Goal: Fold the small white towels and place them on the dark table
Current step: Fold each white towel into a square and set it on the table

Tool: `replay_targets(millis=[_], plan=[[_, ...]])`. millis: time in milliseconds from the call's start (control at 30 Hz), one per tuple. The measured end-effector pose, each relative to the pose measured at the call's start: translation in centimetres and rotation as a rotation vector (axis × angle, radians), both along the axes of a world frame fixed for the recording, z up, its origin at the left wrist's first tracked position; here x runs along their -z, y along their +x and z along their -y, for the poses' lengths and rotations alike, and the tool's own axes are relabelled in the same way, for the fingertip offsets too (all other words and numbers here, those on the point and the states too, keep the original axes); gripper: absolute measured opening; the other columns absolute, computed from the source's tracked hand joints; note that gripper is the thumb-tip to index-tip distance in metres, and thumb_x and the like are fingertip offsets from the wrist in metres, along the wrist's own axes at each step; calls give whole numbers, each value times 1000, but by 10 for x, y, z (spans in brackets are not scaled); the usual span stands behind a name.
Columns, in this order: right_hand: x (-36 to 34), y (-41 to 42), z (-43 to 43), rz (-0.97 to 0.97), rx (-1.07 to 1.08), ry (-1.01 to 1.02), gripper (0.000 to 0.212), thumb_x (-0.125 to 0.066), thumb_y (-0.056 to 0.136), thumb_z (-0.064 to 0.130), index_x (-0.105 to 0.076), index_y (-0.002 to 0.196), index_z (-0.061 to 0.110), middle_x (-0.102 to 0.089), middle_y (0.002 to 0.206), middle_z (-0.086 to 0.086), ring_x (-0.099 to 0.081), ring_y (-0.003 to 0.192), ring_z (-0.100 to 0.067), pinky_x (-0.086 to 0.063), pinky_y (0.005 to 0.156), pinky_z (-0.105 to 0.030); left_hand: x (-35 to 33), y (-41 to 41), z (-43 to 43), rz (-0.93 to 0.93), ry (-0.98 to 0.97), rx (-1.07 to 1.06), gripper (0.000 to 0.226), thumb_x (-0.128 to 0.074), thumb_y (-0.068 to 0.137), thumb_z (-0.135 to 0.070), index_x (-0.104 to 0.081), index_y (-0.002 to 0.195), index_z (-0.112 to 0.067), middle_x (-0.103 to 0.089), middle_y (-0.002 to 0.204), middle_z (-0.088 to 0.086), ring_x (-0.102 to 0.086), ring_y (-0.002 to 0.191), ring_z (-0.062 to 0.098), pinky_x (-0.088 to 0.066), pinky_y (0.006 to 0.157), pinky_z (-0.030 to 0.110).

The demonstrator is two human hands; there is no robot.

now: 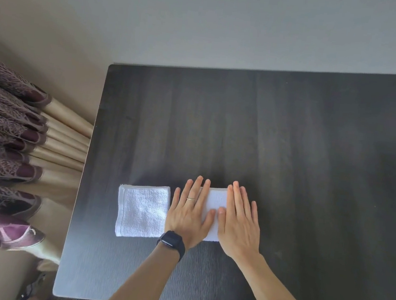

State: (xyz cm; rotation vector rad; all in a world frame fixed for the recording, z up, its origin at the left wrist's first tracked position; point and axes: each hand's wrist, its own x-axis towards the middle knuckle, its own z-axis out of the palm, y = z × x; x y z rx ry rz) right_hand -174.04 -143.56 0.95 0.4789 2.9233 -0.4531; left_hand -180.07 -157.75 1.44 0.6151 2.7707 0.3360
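Right now on my feed, the pressed towel lies on the dark table at about six o'clock from the tabletop's middle, close to the near edge, with both hands flat on top of it. The left hand covers its left part, with fingers straight, slightly fanned and pointing toward twelve o'clock. The right hand covers its right part, with fingers straight and close together, leaning toward eleven o'clock. The two thumbs turn inward and nearly meet over the middle of the cloth. Neither hand curls round or pinches anything; the palms simply rest on the fabric, and both forearms come in bare from six o'clock. Only a narrow strip of the white cloth shows between the hands, with a straight far edge and a straight near edge. I cannot read its weave under the glare. At nine o'clock from the left hand sits the folded towel, a roughly square white terry piece with a looped nap and a hemmed border along its left side. It lies just beside the hand, though I cannot tell if they touch. A thin ring circles one left finger, and a black watch wraps the left wrist. The tabletop is matte with fine grain and rounded corners. Beyond its nine o'clock edge hangs a pleated purple curtain with beige lining, and a pale wall fills twelve o'clock.
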Motion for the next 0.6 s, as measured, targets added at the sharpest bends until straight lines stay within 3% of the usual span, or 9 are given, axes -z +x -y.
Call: replay_targets(millis=[167,333,600], plan=[[4,0,-1,9,3,-43,58,-18,102,38,-17,156,17,-15,164,3,-17,150,-16,-29,116,-44,5,1,0,57,51,-18,72,-31,97,-59,-10,158,-28,-13,164,-6,-20,150,22,-23,121,43],[6,0,0,-18,22,-68,55,-23,102,37,-23,154,18,-26,161,1,-27,147,-19,-33,114,-45,10,-1,-1,71,106,-39,73,-32,96,-63,-6,157,-33,-13,164,-8,-17,150,20,-32,117,37],[5,0,1,10,13,-57,58,-10,104,42,-20,156,19,-22,162,0,-26,147,-20,-32,115,-45,12,0,0,44,92,-26,74,-29,96,-64,-3,158,-33,-6,164,-10,-17,150,21,-30,118,37]])
